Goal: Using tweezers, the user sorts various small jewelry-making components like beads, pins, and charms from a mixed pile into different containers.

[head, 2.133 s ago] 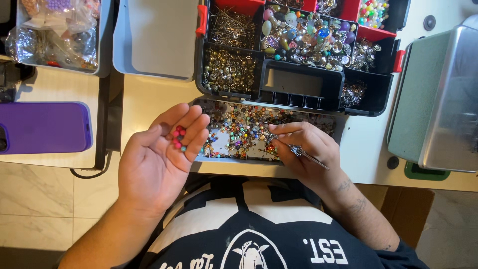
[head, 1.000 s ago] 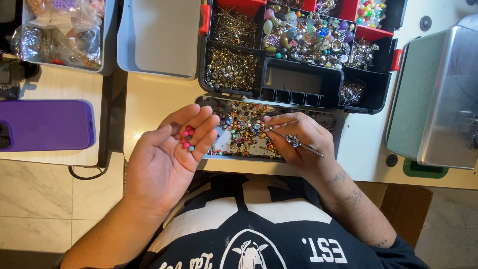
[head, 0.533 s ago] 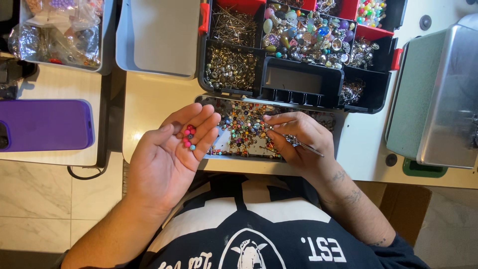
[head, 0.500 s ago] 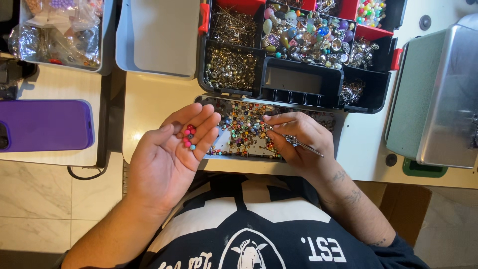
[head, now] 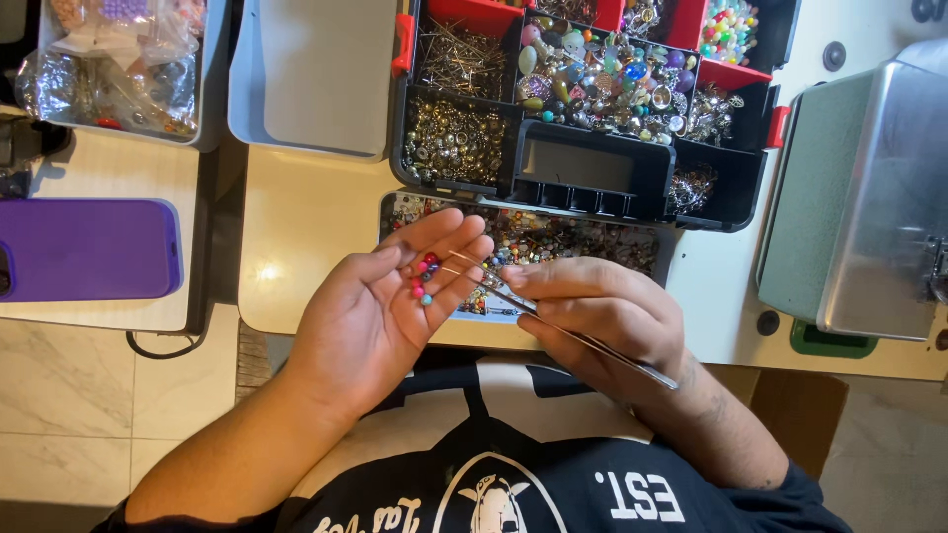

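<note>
Left hand (head: 380,316): we hold it palm up and uncurled, cradling loose beads (head: 425,276) at the finger bases, above the near edge of the bead tray (head: 553,242).

Right hand (head: 602,316): pinched on tweezers (head: 553,321), tips reaching to the beads; whether the tips grip one, we cannot tell.

Organizer (head: 592,173): behind the tray, compartments full.

Risk, we judge: a tilted palm or a tweezer nudge would roll beads off the table (head: 306,217).

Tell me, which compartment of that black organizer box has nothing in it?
The wide rectangular compartment at the front middle of the black organizer box. Its bare grey bottom shows, while the others hold metal pins, gold rings or coloured beads.
</note>
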